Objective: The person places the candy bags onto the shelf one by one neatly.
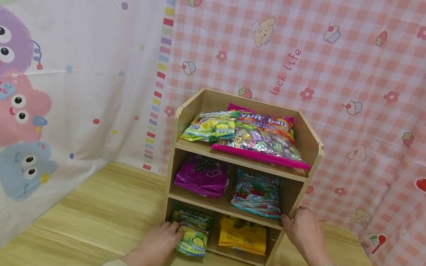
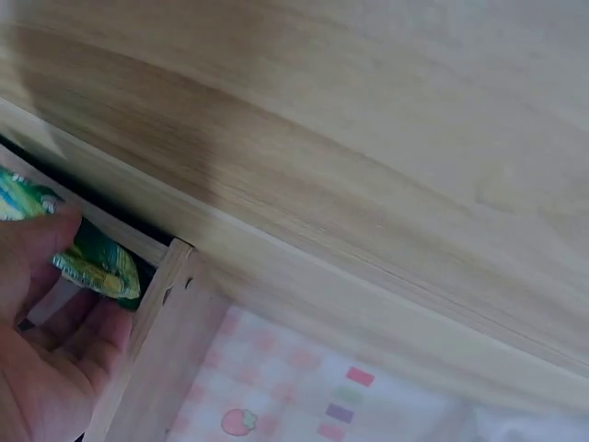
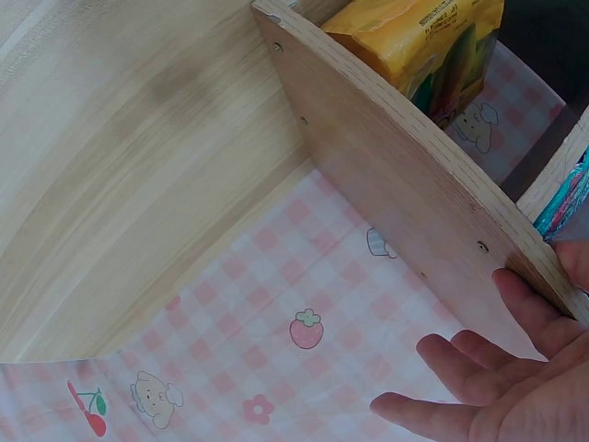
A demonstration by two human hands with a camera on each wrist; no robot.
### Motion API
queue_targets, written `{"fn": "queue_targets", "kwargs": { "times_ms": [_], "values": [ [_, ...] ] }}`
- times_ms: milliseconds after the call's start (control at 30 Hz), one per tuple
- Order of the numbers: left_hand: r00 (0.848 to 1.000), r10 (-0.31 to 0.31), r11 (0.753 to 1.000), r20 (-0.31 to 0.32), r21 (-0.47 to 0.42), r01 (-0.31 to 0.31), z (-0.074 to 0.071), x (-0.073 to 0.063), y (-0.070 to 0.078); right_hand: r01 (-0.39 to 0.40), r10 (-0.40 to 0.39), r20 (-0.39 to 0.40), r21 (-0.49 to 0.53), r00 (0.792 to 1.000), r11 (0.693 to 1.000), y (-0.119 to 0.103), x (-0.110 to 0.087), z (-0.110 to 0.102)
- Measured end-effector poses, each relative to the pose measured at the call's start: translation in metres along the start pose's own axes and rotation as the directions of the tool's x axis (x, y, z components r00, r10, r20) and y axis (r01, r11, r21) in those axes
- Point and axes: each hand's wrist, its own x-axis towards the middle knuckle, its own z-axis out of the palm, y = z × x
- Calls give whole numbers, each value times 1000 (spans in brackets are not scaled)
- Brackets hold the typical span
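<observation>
A small wooden shelf (image 1: 242, 162) with three levels stands on the table. At its bottom left compartment, my left hand (image 1: 159, 243) grips a green and yellow candy bag (image 1: 194, 240), whose lower end sticks out past the shelf front. The left wrist view has the thumb over the bag's edge, with the other fingers curled beside the shelf's side panel (image 2: 152, 354). My right hand (image 1: 306, 233) pinches the right side panel (image 3: 396, 157) at middle-board height, thumb at the front edge and index finger on the outer face. Its other fingers spread away from the wood.
On top lie a yellow-green candy bag (image 1: 214, 126) and a large pink candy bag (image 1: 265, 137). A purple bag (image 1: 203, 176) and a teal candy bag (image 1: 257, 194) occupy the middle level. A yellow bag (image 1: 243, 235) sits bottom right. Patterned cloth (image 1: 334, 78) hangs behind.
</observation>
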Motion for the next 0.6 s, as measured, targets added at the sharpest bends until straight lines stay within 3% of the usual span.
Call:
{"fn": "queue_targets", "kwargs": {
  "times_ms": [200,400,600],
  "values": [
    [999,-30,999,-9,-10,30,7,5,0,4,-4,-6,-7,1000,1000,0,0,0],
    [997,-55,998,46,-32,57,7,12,0,21,-21,-12,-15,1000,1000,-1,0,-1],
    [999,14,999,38,42,-16,4,12,3,19,-19,-14,-13,1000,1000,-1,-1,-1]
  ]
}}
